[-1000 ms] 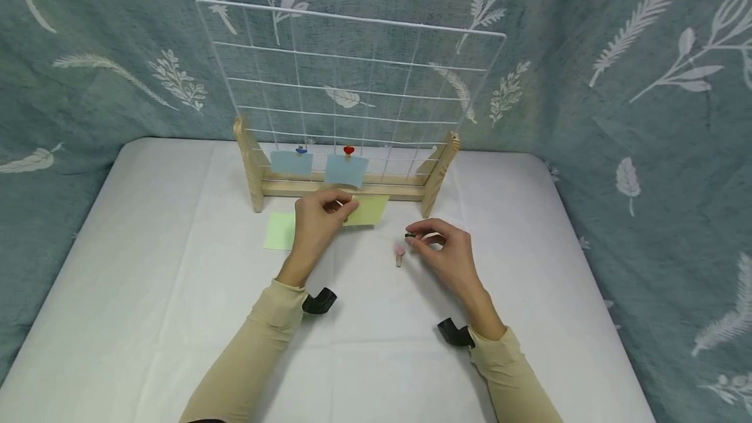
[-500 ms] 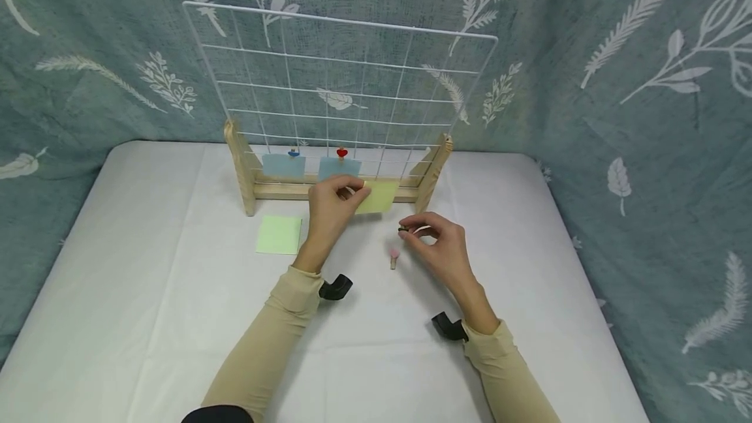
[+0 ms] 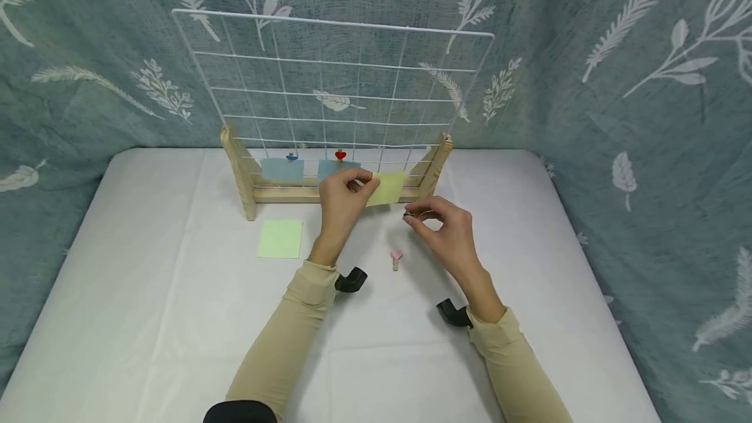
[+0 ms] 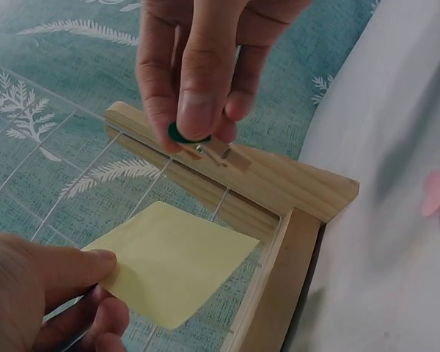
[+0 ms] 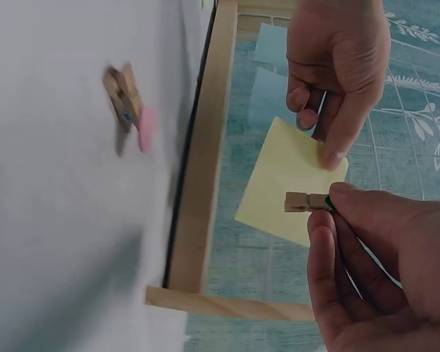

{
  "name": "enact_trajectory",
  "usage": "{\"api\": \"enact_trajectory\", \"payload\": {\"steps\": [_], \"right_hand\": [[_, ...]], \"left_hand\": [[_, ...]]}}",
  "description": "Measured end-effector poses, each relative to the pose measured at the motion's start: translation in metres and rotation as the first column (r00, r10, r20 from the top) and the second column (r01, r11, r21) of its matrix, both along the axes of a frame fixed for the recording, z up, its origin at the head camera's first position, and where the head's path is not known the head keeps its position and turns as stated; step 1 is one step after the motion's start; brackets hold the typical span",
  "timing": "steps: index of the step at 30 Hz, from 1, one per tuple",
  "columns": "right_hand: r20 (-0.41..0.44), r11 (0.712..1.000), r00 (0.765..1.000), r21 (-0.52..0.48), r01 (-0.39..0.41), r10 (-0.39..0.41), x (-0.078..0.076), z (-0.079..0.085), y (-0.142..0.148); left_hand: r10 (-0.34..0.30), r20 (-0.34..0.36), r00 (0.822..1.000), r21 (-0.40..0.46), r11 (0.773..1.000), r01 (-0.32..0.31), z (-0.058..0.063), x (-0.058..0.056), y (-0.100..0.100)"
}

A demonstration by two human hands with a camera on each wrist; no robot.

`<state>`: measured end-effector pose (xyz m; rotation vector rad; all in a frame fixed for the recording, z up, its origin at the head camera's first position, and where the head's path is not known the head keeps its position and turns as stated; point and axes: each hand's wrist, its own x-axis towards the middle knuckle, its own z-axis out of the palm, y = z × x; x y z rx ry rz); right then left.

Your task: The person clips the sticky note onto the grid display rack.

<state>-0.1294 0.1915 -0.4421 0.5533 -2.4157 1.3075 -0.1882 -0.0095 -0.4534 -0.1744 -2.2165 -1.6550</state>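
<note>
My left hand (image 3: 343, 204) pinches a yellow sticky note (image 4: 180, 264) by one edge, thumb on top, holding it in front of the lower right of a white wire grid (image 3: 335, 93). Just to the right, my right hand (image 3: 443, 227) pinches a small wooden clothespin (image 5: 304, 202) with a dark green top between thumb and fingers. In the right wrist view the clothespin overlaps the yellow note. Two blue notes (image 3: 282, 169) hang low on the grid, one under a blue-topped clothespin (image 3: 292, 156), the other under a red-heart clothespin (image 3: 340, 155) and partly hidden by my left hand.
A pink-topped clothespin (image 3: 396, 258) lies on the white tabletop (image 3: 176, 318) below my hands. Left of my left forearm rests a light green note (image 3: 280, 238). The grid stands in a wooden base (image 3: 288, 195), with a patterned curtain (image 3: 587, 83) behind.
My left hand has carried the yellow note right and up toward the grid, uncovering the green note. My right hand, with the clothespin, has moved slightly up beside it.
</note>
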Motion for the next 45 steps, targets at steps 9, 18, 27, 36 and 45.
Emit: {"api": "enact_trajectory", "payload": {"steps": [9,18,27,36,45], "right_hand": [[-0.107,0.994,0.993,0.088,0.062,-0.053,-0.017,0.006,0.003],[-0.175,0.989,0.976,0.040,0.141,-0.132,-0.031,0.016,-0.002],[-0.226,0.982,0.956,-0.005,0.190,-0.186,-0.045,0.022,-0.005],[-0.276,0.982,0.943,-0.050,0.181,-0.188,-0.058,0.021,-0.016],[-0.295,0.978,0.933,-0.055,0.202,-0.209,-0.064,0.026,-0.025]], "left_hand": [[0.022,-0.030,0.999,0.018,1.000,-0.022,-0.001,-0.008,0.010],[0.038,-0.019,0.999,0.031,0.999,-0.038,-0.002,-0.012,0.015],[0.060,-0.017,0.998,0.027,0.998,-0.059,-0.001,-0.014,0.014],[0.058,-0.009,0.998,0.032,0.998,-0.058,-0.006,-0.012,0.015],[0.053,-0.045,0.998,0.031,0.998,-0.052,-0.008,-0.017,0.015]]}}
